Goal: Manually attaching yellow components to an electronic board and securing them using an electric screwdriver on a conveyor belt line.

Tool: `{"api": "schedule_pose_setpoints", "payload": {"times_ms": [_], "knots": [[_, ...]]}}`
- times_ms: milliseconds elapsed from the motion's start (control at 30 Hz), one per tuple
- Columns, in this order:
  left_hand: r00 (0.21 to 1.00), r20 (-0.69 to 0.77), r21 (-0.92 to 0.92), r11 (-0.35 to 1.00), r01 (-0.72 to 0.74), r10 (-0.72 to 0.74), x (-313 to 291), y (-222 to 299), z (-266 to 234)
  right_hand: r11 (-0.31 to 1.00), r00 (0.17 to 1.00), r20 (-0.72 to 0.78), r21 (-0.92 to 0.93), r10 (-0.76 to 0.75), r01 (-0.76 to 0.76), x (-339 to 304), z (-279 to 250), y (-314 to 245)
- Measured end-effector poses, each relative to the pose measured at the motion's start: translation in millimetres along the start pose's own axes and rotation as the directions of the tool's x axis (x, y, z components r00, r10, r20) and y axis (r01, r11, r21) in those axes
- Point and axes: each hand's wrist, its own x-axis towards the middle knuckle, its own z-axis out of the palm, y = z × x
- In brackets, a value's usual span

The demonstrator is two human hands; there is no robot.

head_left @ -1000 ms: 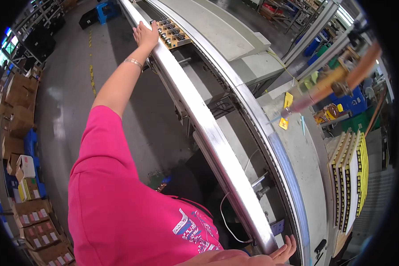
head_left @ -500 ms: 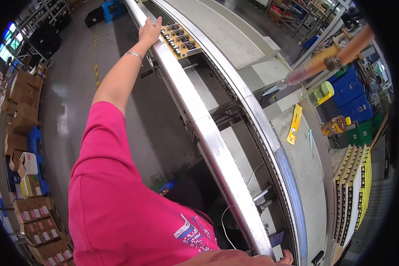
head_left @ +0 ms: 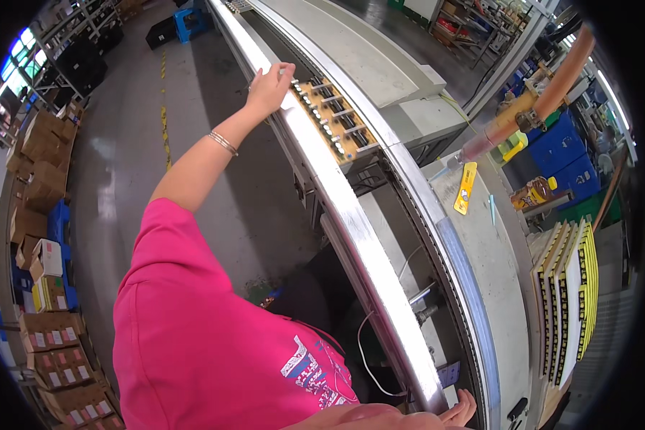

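A tan circuit board (head_left: pixel 335 122) with rows of dark and light components lies across the two rails of the conveyor. My left hand (head_left: pixel 269 89) reaches over the near metal rail (head_left: pixel 347 208), its bent fingers closed at the board's far end. At the bottom edge, my right hand (head_left: pixel 461 410) is beside the lower end of that rail. Its visible fingers are loosely curled and slightly apart, with nothing seen in them; the rest of it is cut off.
The chain rail (head_left: pixel 437 215) curves along the conveyor's right side. On the grey bench lie a yellow card (head_left: pixel 466 188) and a pale blue pointed tool (head_left: pixel 491 210). A bottle (head_left: pixel 534 193) and upright yellow-edged panels (head_left: pixel 566 304) stand further right. Another board (head_left: pixel 238 6) shows at the far end.
The circuit board has slid nearer along the rails, and my left hand has come with it, its fingers now more bent. Another board has come into view behind. My right hand shows more.
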Motion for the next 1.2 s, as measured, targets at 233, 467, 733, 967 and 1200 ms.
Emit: {"api": "schedule_pose_setpoints", "payload": {"times_ms": [233, 467, 733, 967, 1200], "knots": [[0.983, 0.165, -0.135, 0.989, -0.054, 0.076, -73.4, 72.1, -0.5, 0.995, 0.986, 0.153, -0.085, 0.072, -0.059, -10.6, -20.3, 16.2], [0.904, 0.385, -0.281, 0.956, -0.077, 0.186, -140.5, 155.1, 18.6, 0.998, 0.99, 0.136, -0.068, 0.023, -0.014, 12.6, -6.4, 16.0], [0.739, 0.559, -0.432, 0.893, -0.127, 0.376, -204.1, 214.7, 65.3, 0.998, 0.985, 0.161, 0.0, 0.056, -0.057, 44.0, -1.4, 33.8], [0.569, 0.659, -0.482, 0.857, -0.183, 0.492, -231.8, 273.1, 87.8, 0.976, 0.999, -0.013, -0.214, -0.033, 0.029, 118.9, -31.4, 92.8], [0.521, 0.636, -0.555, 0.807, -0.203, 0.569, -225.5, 354.6, 104.9, 0.934, 0.859, -0.505, -0.338, -0.078, -0.114, 237.0, -87.5, 271.9]]}}
